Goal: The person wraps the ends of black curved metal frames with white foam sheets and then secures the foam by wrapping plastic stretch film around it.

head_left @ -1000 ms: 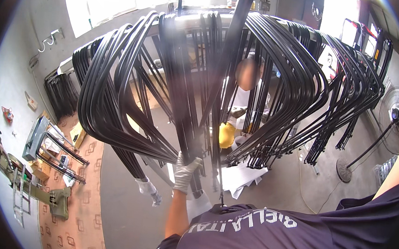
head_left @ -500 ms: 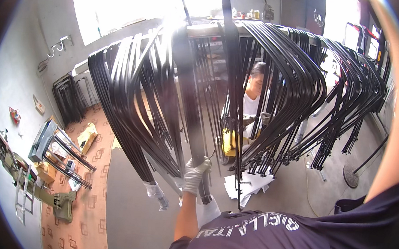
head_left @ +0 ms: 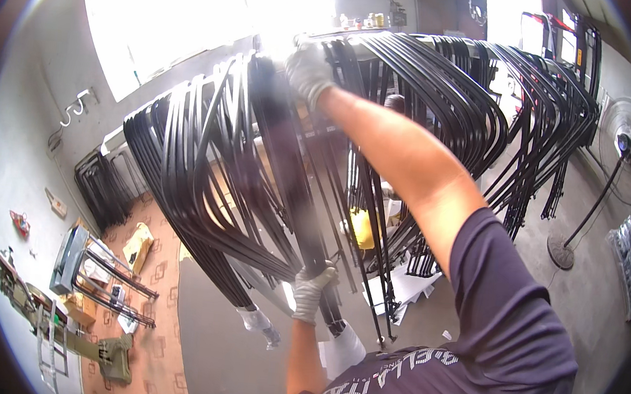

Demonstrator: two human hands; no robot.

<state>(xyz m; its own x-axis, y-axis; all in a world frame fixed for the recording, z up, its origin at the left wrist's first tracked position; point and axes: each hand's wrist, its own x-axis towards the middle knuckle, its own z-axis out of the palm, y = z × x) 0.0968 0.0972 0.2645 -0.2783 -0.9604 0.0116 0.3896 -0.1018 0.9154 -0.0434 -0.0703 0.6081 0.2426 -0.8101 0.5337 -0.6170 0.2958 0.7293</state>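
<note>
My left hand [head_left: 314, 292], in a white glove, is wrapped round the lower part of a dark bundle of long black tubes [head_left: 289, 158]. A white wrapping [head_left: 343, 351] covers the bundle's lower end. High up at the rail, my gloved right hand [head_left: 309, 72] reaches across to the bundle's top, where glare and blur hide its fingers. Many bent black tubes [head_left: 180, 151] hang over the rail [head_left: 385, 37] to the left, and more [head_left: 454, 97] hang on the right.
A yellow object [head_left: 362, 228] shows behind the tubes, beside papers [head_left: 397, 283] on the floor. A standing fan [head_left: 621, 145] is at the right. Left of me are a ladder [head_left: 51, 347], a small frame with black legs [head_left: 109, 270] and tubes against the wall [head_left: 101, 193].
My right arm has swung in from the far right to the bundle's top at the rail. My left hand keeps its hold low on the bundle. The view has shifted.
</note>
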